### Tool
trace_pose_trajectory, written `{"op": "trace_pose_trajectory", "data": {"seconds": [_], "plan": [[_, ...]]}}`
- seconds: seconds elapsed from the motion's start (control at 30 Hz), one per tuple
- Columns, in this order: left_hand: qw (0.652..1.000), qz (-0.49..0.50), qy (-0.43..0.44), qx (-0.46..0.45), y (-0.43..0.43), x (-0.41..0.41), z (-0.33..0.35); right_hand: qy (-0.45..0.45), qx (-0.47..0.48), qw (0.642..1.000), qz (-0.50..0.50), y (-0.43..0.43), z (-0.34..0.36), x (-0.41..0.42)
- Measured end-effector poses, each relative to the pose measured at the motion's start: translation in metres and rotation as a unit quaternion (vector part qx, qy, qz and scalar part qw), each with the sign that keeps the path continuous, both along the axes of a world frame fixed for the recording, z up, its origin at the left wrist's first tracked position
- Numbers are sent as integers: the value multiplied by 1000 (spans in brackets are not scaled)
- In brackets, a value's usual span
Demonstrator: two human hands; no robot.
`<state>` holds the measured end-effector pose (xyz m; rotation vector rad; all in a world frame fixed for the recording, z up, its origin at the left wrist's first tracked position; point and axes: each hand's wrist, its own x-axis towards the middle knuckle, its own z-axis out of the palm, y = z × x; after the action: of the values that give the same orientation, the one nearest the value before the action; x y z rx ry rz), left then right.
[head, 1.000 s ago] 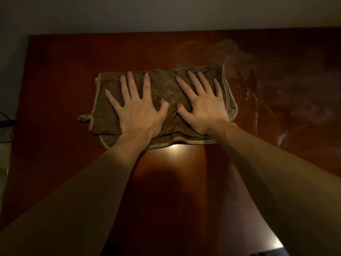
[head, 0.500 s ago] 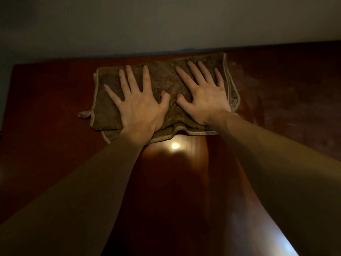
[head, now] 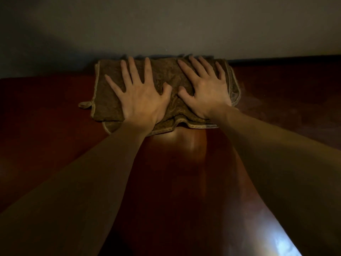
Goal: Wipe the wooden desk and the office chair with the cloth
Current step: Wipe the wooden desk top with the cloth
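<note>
There is one cloth (head: 166, 78) on one desk (head: 175, 182), and the cloth has one small loop (head: 84, 104) at its left edge. Two hands press on it, one left hand (head: 142, 102) and one right hand (head: 208, 95), each showing five spread fingers (head: 148, 71). One wall (head: 166, 24) stands behind.

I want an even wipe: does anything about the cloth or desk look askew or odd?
Only slightly: the brown terry cloth with pale edging is rucked up at its near edge between the left hand and right hand, lifting off the reddish wooden desk. Nothing spilled or damaged.
</note>
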<state>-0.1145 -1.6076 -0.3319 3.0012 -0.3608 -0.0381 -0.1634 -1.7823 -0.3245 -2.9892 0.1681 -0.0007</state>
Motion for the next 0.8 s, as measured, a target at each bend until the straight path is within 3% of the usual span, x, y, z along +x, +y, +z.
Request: {"op": "trace_pose_trajectory", "data": {"seconds": [0.4, 0.8], "plan": [[1000, -12, 5, -11, 5, -14, -1, -4, -34, 999, 30, 0, -2, -17], [999, -45, 3, -2, 59, -148, -3, 19, -59, 997, 38, 51, 1, -168]]}}
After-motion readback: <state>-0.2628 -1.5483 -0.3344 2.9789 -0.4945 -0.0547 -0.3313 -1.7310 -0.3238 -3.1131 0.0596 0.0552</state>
